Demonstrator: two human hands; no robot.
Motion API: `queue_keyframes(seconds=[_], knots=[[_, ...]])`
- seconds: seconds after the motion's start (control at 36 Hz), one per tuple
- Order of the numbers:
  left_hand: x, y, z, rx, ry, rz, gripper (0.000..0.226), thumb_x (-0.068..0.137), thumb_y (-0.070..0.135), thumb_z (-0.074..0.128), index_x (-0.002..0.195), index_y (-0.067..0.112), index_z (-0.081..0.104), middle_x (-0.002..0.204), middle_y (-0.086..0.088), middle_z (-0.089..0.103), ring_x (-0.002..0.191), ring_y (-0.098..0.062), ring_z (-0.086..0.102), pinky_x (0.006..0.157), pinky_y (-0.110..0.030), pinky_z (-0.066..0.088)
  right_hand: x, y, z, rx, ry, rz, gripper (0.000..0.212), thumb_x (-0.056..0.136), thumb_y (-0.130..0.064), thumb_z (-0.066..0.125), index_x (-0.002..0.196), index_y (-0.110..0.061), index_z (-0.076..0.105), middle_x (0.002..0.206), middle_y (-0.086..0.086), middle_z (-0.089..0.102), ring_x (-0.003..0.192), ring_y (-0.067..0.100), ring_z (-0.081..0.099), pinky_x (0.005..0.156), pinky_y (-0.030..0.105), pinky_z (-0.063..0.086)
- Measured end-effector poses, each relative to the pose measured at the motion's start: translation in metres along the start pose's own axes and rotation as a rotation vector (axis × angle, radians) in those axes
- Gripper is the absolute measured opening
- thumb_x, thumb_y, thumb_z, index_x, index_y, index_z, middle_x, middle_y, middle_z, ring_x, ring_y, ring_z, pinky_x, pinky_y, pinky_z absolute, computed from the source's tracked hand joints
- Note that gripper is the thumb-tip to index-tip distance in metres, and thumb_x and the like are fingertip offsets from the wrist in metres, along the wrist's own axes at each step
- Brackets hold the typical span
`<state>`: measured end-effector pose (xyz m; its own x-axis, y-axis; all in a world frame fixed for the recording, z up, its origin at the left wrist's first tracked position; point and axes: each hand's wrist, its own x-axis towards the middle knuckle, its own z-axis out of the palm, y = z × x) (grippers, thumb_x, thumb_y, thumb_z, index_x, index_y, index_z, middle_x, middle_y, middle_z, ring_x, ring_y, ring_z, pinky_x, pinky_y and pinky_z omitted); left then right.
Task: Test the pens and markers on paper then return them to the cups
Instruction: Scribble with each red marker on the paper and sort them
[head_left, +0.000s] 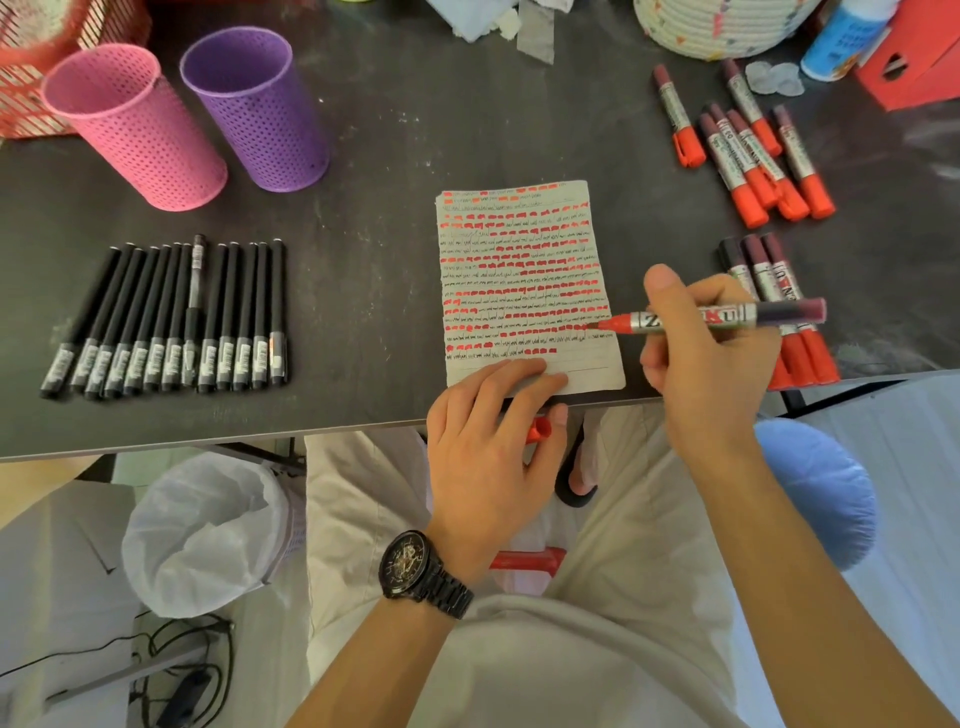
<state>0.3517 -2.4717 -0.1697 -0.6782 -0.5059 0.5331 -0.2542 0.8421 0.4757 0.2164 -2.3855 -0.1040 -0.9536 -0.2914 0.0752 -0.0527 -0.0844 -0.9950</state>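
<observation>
Cups (135, 130) stand near pens (171, 317); right hand (711, 358) grips marker (691, 318), left hand (483, 457) cap (540, 430).

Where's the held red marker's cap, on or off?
Off. The silver-barrelled red marker shows its bare tip; the left hand holds a red plastic cap.

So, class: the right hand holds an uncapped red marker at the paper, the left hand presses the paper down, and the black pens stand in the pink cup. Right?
Not quite. The head view shows the black pens lying in a row on the table, outside the pink cup. The rest holds.
</observation>
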Motion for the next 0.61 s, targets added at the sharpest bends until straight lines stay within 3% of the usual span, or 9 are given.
queue_keyframes(seconds=[0.14, 0.22, 0.28, 0.33, 0.39, 0.44, 0.53, 0.61], knots=[[-0.003, -0.002, -0.009, -0.154, -0.008, -0.009, 0.018, 0.096, 0.024, 0.061, 0.102, 0.015, 0.075, 0.125, 0.001, 0.067, 0.124, -0.021, 0.057, 0.105, -0.035, 0.039, -0.037, 0.005, -0.019, 0.064, 0.047, 0.095, 0.038, 0.087, -0.048, 0.073, 0.064, -0.025, 0.053, 0.043, -0.005, 0.047, 0.034, 0.011, 0.041, 0.039, 0.018, 0.031], [-0.004, -0.001, -0.018, -0.247, 0.020, -0.038, 0.017, 0.096, 0.018, 0.061, 0.100, 0.009, 0.074, 0.127, -0.004, 0.064, 0.129, -0.022, 0.050, 0.110, -0.032, 0.037, -0.064, 0.012, -0.034, 0.091, 0.058, 0.214, 0.042, 0.081, -0.062, 0.072, 0.068, -0.025, 0.056, 0.044, -0.002, 0.045, 0.035, 0.014, 0.036, 0.038, 0.022, 0.028], [-0.007, -0.001, -0.027, -0.273, 0.037, -0.034, 0.016, 0.097, 0.017, 0.060, 0.098, 0.009, 0.074, 0.117, -0.003, 0.067, 0.120, -0.020, 0.055, 0.103, -0.030, 0.042, -0.081, 0.018, -0.043, 0.126, 0.048, 0.317, 0.044, 0.078, -0.065, 0.073, 0.068, -0.025, 0.058, 0.045, 0.000, 0.044, 0.036, 0.014, 0.035, 0.037, 0.022, 0.027], [-0.013, -0.001, -0.037, -0.306, 0.018, -0.037, 0.016, 0.100, 0.023, 0.056, 0.096, 0.016, 0.069, 0.093, 0.002, 0.067, 0.091, -0.014, 0.059, 0.081, -0.027, 0.046, -0.095, 0.024, -0.049, 0.185, 0.038, 0.428, 0.041, 0.081, -0.060, 0.074, 0.067, -0.024, 0.062, 0.048, 0.000, 0.046, 0.038, 0.011, 0.037, 0.036, 0.020, 0.029], [-0.021, 0.000, -0.047, -0.371, -0.087, -0.131, 0.016, 0.103, 0.036, 0.050, 0.095, 0.026, 0.060, 0.072, 0.008, 0.060, 0.066, -0.010, 0.053, 0.063, -0.021, 0.042, -0.107, 0.031, -0.053, 0.281, 0.042, 0.567, 0.032, 0.085, -0.050, 0.071, 0.068, -0.022, 0.069, 0.051, 0.002, 0.050, 0.040, 0.011, 0.041, 0.035, 0.020, 0.032], [-0.033, 0.002, -0.052, -0.441, -0.246, -0.294, 0.014, 0.099, 0.047, 0.050, 0.095, 0.034, 0.053, 0.060, 0.008, 0.055, 0.053, -0.010, 0.049, 0.054, -0.017, 0.038, -0.116, 0.036, -0.054, 0.392, 0.034, 0.690, 0.031, 0.088, -0.042, 0.063, 0.072, -0.017, 0.073, 0.055, 0.005, 0.055, 0.042, 0.013, 0.045, 0.036, 0.021, 0.036], [-0.053, 0.001, -0.051, -0.530, -0.467, -0.482, 0.019, 0.092, 0.044, 0.060, 0.098, 0.038, 0.043, 0.063, 0.013, 0.053, 0.053, -0.009, 0.050, 0.053, -0.016, 0.038, -0.120, 0.040, -0.054, 0.437, 0.026, 0.782, 0.030, 0.085, -0.035, 0.059, 0.079, -0.009, 0.073, 0.060, 0.010, 0.059, 0.043, 0.016, 0.048, 0.038, 0.023, 0.038], [-0.065, -0.002, -0.049, -0.598, -0.599, -0.593, 0.023, 0.095, 0.032, 0.063, 0.099, 0.029, 0.041, 0.065, 0.011, 0.048, 0.055, -0.006, 0.045, 0.057, -0.021, 0.040, -0.118, 0.039, -0.049, 0.401, 0.011, 0.815, 0.023, 0.082, -0.029, 0.060, 0.080, -0.007, 0.068, 0.062, 0.011, 0.059, 0.044, 0.016, 0.047, 0.039, 0.024, 0.037]])
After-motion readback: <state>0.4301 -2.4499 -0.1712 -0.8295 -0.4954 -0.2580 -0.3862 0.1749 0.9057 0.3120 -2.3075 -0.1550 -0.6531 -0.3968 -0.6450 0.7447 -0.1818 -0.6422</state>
